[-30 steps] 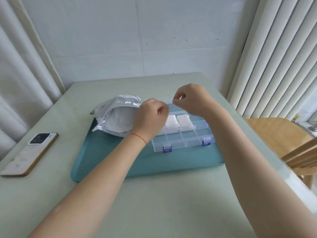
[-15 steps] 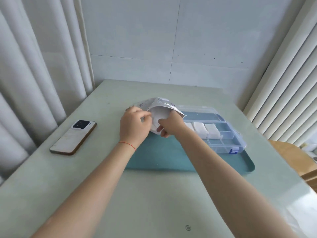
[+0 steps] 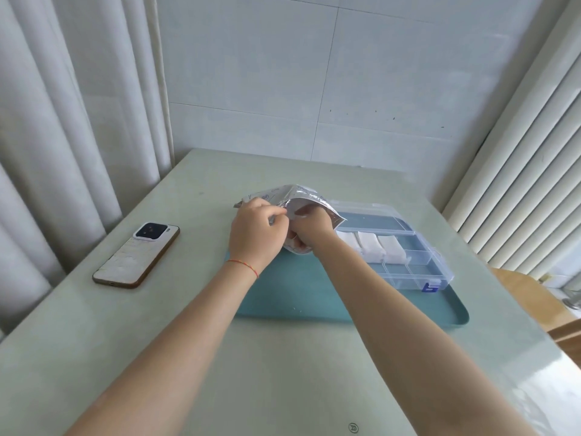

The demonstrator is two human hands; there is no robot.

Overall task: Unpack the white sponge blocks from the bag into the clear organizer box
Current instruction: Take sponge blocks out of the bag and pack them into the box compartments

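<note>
A crinkled silvery bag stands at the back left of a teal tray. My left hand pinches the bag's open edge. My right hand reaches inside the bag's mouth, its fingertips hidden by the foil. To the right lies the clear organizer box with its lid folded back. Three white sponge blocks sit side by side in its rear compartments. The front compartments hold nothing.
A phone lies face down on the pale green table, left of the tray. Curtains hang at the left, vertical blinds at the right. A wooden chair stands beyond the table's right edge.
My right hand moved from above the box over to the bag and has gone deeper into its mouth. My left hand took hold of the bag's edge. The view swung left.
</note>
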